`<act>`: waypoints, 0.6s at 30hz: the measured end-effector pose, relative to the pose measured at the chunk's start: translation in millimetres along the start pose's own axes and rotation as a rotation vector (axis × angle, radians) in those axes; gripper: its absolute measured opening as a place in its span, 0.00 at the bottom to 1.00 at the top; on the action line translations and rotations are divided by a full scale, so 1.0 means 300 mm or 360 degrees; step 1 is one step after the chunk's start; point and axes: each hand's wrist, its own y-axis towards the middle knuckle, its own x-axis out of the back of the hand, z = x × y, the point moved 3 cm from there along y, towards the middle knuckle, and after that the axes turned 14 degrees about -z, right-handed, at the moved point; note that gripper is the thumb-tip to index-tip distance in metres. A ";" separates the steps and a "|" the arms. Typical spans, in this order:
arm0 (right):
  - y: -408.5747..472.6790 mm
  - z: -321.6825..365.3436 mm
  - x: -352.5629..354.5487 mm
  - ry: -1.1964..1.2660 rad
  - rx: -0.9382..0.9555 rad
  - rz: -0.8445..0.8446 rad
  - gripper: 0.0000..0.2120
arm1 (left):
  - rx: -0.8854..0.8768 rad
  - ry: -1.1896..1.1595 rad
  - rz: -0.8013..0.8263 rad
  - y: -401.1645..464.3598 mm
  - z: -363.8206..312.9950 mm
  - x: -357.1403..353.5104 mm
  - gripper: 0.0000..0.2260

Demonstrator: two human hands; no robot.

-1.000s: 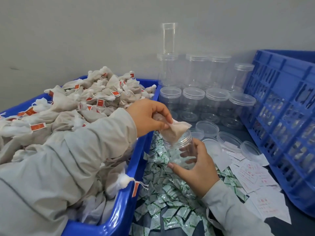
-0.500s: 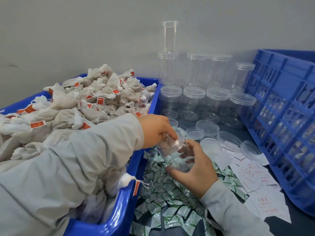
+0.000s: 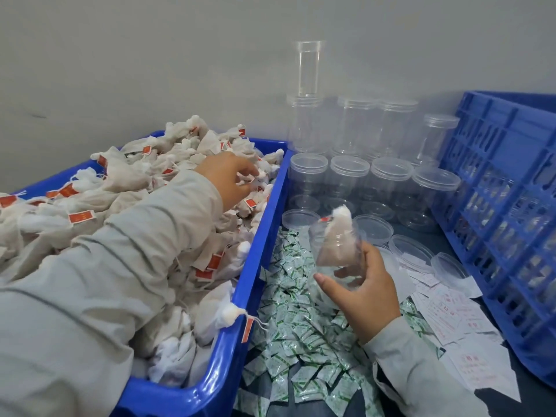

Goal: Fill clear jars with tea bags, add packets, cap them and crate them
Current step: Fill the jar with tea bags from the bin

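My right hand (image 3: 362, 287) grips a clear uncapped jar (image 3: 335, 254), tilted, above the green-and-white packets (image 3: 288, 332). One tea bag (image 3: 337, 236) sits in the jar with its gathered top poking out of the mouth. My left hand (image 3: 228, 179) reaches into the blue tub (image 3: 237, 320) heaped with tea bags (image 3: 126, 188), fingers curled over a bag near the tub's right wall; whether it has hold of one is unclear.
Capped empty jars (image 3: 350, 176) stand in rows at the back, a tall clear tube (image 3: 307, 67) on one. Loose lids (image 3: 410, 254) lie behind the held jar. White printed slips (image 3: 451, 311) are scattered right. A blue slatted crate (image 3: 508, 212) stands at the far right.
My left hand left the jar mouth and moved up-left into the tub of tea bags. The tea bag now sits in the jar, which my right hand has tilted.
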 end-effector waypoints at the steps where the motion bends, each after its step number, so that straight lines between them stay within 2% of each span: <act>1: 0.002 0.000 0.001 -0.0015 -0.0022 0.0018 0.32 | 0.0008 0.0031 0.0016 0.003 0.007 -0.006 0.11; 8: 0.020 -0.005 0.016 -0.0014 -0.0049 -0.0045 0.26 | 0.0226 0.0231 0.0050 0.031 0.117 -0.020 0.10; 12: 0.015 -0.013 0.012 -0.0047 -0.0064 0.0008 0.25 | 0.0234 0.0555 0.0424 0.018 0.141 -0.064 0.17; 15: 0.011 -0.005 0.008 -0.0056 -0.0027 0.0042 0.26 | 0.0119 0.0652 0.0661 0.000 0.119 -0.108 0.24; 18: 0.002 -0.001 0.003 -0.0064 0.0036 0.0041 0.26 | -0.0014 0.0797 0.0829 -0.017 0.090 -0.140 0.24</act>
